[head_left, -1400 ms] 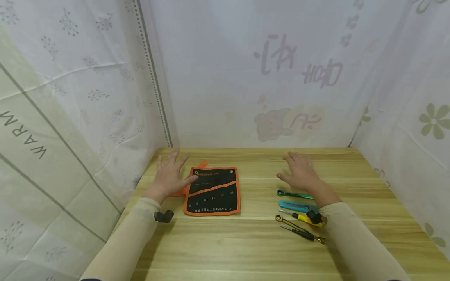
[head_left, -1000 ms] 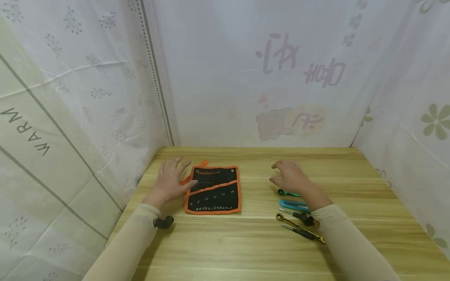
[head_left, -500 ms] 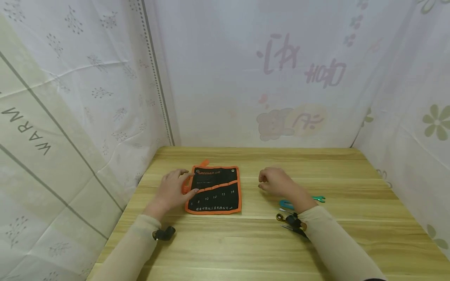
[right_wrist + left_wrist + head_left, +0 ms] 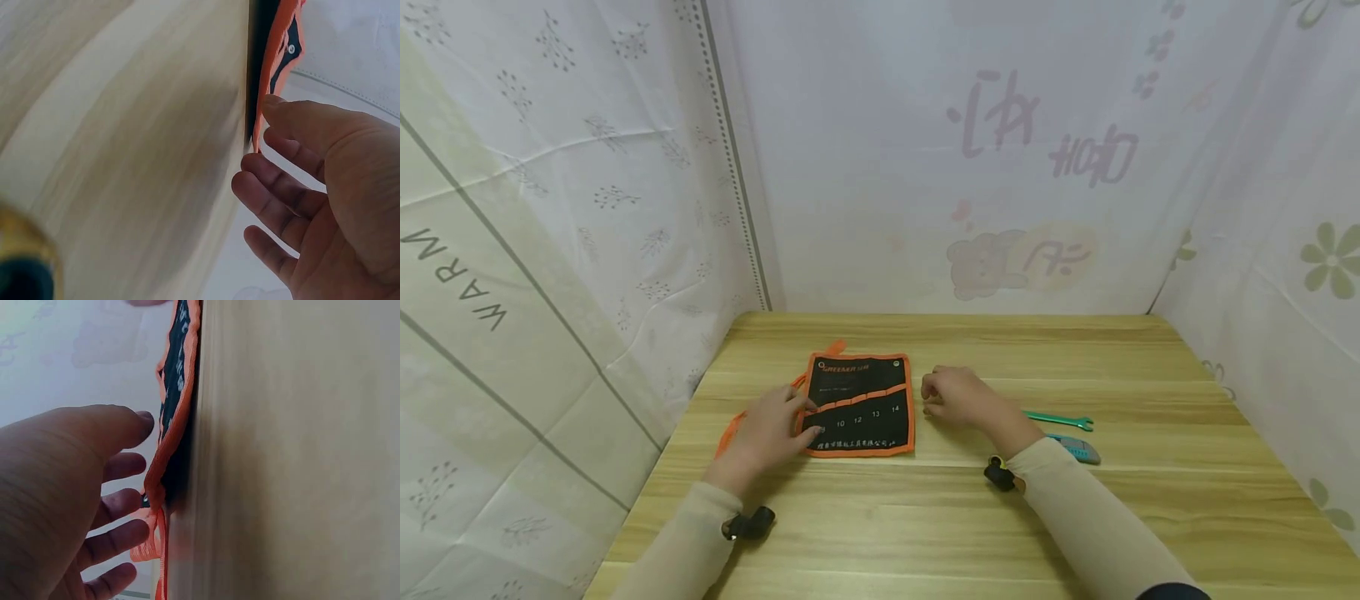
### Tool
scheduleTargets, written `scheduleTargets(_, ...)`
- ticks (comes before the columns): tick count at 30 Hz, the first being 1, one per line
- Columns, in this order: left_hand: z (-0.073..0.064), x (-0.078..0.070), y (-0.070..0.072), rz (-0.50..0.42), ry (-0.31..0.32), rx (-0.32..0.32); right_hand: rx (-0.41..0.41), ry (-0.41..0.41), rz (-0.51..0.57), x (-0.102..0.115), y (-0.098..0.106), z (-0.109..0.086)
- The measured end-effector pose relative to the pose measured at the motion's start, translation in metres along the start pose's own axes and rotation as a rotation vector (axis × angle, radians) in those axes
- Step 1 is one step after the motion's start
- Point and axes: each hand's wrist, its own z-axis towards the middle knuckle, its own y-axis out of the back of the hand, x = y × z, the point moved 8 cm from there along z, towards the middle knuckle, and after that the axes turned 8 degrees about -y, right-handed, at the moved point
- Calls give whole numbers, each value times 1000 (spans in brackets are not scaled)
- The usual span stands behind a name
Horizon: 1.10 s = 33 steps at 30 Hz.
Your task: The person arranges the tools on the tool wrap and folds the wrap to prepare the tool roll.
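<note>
A black tool pouch with orange edging and numbered pockets lies flat on the wooden table. My left hand is over its left edge, thumb and fingers loosely bent; the left wrist view shows a gap between the thumb and the pouch's edge. Just off the right edge is my right hand, its fingers loosely curled with nothing visible between them. In the right wrist view the fingertips appear close to the orange edging; contact is hard to tell. An orange strap trails out beside the left hand.
A green wrench and a teal utility knife lie partly behind the right forearm. The gold ring end of a wrench shows in the right wrist view. Patterned curtains enclose the table at the back and sides.
My right hand has moved left from above the tools to beside the pouch, its forearm now covering several tools. My left hand has come down and nearer over the pouch's left edge.
</note>
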Motion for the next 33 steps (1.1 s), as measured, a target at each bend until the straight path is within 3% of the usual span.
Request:
scheduleTargets(7, -13, -7, -9, -82, 39, 78, 27, 42, -15, 14, -8, 5)
scheduleTargets(15, -16, -12, -10, -115, 24, 95, 36, 81, -47, 29, -11, 0)
scheduleTargets(20, -15, -13, -8, -126, 18, 86, 25, 101, -91, 39, -9, -6)
scheduleTargets(28, -14, -16, -6, -39, -17, 58, 27, 144, -176, 51, -15, -20)
scheduleTargets(33, -10, -16, -7, -71, -16, 51, -5, 164, -180, 58, -13, -34)
